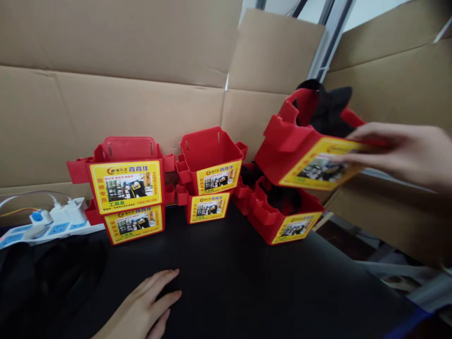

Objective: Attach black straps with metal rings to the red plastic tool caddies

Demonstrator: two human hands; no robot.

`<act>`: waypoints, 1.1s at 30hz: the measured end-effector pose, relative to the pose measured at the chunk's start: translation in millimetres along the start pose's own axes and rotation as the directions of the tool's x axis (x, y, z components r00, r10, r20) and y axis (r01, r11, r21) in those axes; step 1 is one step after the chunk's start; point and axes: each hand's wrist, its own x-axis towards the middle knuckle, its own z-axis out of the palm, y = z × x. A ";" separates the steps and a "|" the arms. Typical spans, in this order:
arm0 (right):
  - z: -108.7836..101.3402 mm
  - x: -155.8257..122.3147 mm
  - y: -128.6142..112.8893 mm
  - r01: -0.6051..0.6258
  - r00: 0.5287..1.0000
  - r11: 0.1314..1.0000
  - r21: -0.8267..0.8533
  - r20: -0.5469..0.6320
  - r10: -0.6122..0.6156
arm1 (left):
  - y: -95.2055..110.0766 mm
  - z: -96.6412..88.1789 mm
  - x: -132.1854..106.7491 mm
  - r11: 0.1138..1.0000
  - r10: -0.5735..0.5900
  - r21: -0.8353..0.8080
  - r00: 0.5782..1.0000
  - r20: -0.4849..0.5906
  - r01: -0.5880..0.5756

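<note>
My right hand (391, 150) grips the front wall of a red plastic tool box (286, 136) with a yellow label. Black straps or cloth (332, 110) stick out of its top. This box is tilted and held above another red tool box (264, 212), which stands on the black table (219, 278) with something black inside. Low in the view, my left hand (141, 306) rests over the table with its fingers stretched out, holding nothing.
Two stacked red boxes (127, 188) stand at the left, and two more stacked boxes (219, 179) in the middle. A white power strip (45, 230) with plugged-in chargers lies at the far left. Black material (52, 273) lies in front of it. Cardboard walls (141, 103) rise behind.
</note>
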 end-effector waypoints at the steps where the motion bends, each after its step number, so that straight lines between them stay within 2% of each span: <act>1: 5.7 21.7 6.7 0.007 0.995 0.997 0.072 0.096 -0.014 | 0.1 1.4 -1.2 1.000 -0.002 0.001 1.000 0.014 0.002; 3: 22.8 57.8 18.9 -0.006 0.980 0.989 0.146 0.197 -0.023 | -0.1 5.2 -4.5 1.000 -0.015 -0.004 0.999 0.037 0.016; 5: 44.7 80.1 28.1 -0.030 0.953 0.978 0.208 0.302 -0.035 | -0.8 9.0 -7.9 0.999 -0.043 -0.008 0.997 0.056 0.044; 8: 75.2 90.0 35.4 -0.053 0.917 0.967 0.249 0.395 -0.052 | -2.0 11.2 -10.0 0.997 -0.064 -0.027 0.995 0.072 0.067; 11: 91.4 87.3 39.1 -0.077 0.914 0.958 0.276 0.404 -0.043 | -2.9 9.9 -9.0 0.996 -0.061 -0.057 0.994 0.090 0.066; 17: 91.2 89.0 42.2 -0.139 0.872 0.942 0.306 0.488 -0.030 | -3.5 10.2 -9.5 0.991 -0.089 -0.091 0.989 0.116 0.100; 21: 89.2 96.0 37.4 -0.153 0.844 0.941 0.303 0.536 -0.035 | -2.6 9.9 -9.0 0.979 -0.116 -0.156 0.990 0.084 0.128; 27: 90.8 99.9 38.0 -0.200 0.714 0.957 0.210 0.700 -0.005 | -0.4 11.3 -9.5 0.951 -0.180 -0.234 0.977 0.117 0.203; 29: 92.2 96.8 40.1 -0.208 0.684 0.961 0.184 0.729 0.009 | -0.2 12.0 -11.0 0.941 -0.188 -0.261 0.974 0.129 0.216; 31: 92.3 93.3 42.0 -0.208 0.675 0.963 0.170 0.737 0.016 | -0.1 12.2 -12.2 0.935 -0.190 -0.278 0.972 0.136 0.222; 33: 90.8 91.4 43.7 -0.203 0.690 0.965 0.164 0.723 0.022 | -0.1 12.0 -13.0 0.931 -0.196 -0.282 0.970 0.145 0.231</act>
